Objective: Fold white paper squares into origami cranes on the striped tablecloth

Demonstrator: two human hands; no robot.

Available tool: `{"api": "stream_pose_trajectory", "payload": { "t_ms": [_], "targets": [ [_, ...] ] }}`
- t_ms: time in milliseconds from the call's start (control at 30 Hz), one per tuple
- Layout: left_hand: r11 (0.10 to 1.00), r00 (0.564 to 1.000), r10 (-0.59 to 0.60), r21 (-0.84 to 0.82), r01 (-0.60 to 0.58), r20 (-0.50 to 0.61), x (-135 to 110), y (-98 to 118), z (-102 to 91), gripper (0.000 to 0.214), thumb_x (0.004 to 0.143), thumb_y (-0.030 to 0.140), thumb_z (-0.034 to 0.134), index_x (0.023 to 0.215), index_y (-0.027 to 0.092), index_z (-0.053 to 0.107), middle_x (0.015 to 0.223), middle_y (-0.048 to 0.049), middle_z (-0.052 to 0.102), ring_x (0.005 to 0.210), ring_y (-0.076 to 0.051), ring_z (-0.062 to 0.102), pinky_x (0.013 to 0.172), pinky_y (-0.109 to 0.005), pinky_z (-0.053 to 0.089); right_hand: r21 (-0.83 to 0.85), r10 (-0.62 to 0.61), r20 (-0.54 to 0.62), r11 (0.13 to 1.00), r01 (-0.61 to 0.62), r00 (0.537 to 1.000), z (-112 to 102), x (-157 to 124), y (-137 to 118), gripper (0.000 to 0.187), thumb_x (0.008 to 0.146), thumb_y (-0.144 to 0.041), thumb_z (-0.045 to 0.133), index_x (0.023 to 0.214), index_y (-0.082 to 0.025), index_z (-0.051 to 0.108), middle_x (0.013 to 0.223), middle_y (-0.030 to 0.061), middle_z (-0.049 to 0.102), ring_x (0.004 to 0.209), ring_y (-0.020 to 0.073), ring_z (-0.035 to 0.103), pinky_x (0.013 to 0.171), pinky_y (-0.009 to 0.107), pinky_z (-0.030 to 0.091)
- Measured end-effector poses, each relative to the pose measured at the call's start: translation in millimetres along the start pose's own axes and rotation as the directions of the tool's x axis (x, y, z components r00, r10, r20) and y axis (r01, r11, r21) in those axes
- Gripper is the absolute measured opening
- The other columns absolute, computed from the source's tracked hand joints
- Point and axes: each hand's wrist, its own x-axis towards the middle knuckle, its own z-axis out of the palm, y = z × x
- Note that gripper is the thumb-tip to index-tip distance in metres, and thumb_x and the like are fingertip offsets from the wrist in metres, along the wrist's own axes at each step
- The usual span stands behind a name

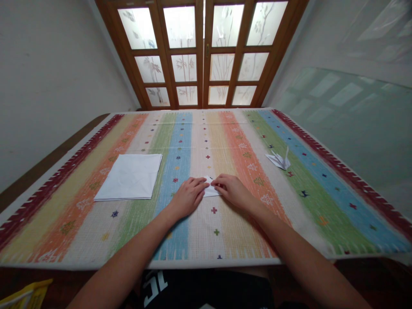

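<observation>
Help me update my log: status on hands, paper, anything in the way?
Left hand and right hand touching small folded paper. Paper on striped cloth, partly hidden. Nothing in the way; larger white paper left, folded figure right.

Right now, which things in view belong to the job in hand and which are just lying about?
In the job:
- small folded white paper, at the fingertips of left hand and right hand
- white sheets, likely stock
- folded paper figure, probably related

Lying about:
- yellow object, lower left, unidentifiable
- pale green panel, far right
</observation>
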Motion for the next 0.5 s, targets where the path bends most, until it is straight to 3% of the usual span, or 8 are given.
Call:
{"api": "stream_pose_trajectory", "payload": {
  "t_ms": [300, 500],
  "targets": [
    [1.000, 1.000, -0.004, -0.007, 0.004, -0.001, 0.9, 2.6, -2.5, 0.034, 0.106, 0.020, 0.052, 0.136, 0.020, 0.068, 0.145, -0.0114, 0.067, 0.129, -0.030, 0.059, 0.113, -0.053, 0.050, 0.010, 0.087, -0.030, 0.996, -0.086, 0.996, 0.2, -0.2, 0.5, 0.016, 0.092, -0.012, 0.072, 0.102, -0.019, 0.083, 0.099, 0.0098, 0.083, 0.083, 0.0212, 0.074, 0.081, 0.033, 0.053],
    [0.992, 0.995, -0.052, -0.116, 0.042, -0.087, 0.2, 0.1, 0.3, 0.032, 0.104, 0.018, 0.050, 0.134, 0.018, 0.062, 0.132, -0.0135, 0.072, 0.122, -0.028, 0.065, 0.110, -0.051, 0.053, 0.033, 0.063, 0.065, 0.997, -0.065, 0.996, -12.7, -5.3, -1.7, 0.007, 0.091, -0.025, 0.080, 0.097, -0.021, 0.081, 0.088, 0.0054, 0.081, 0.074, 0.0188, 0.070, 0.070, 0.029, 0.049]
  ]
}}
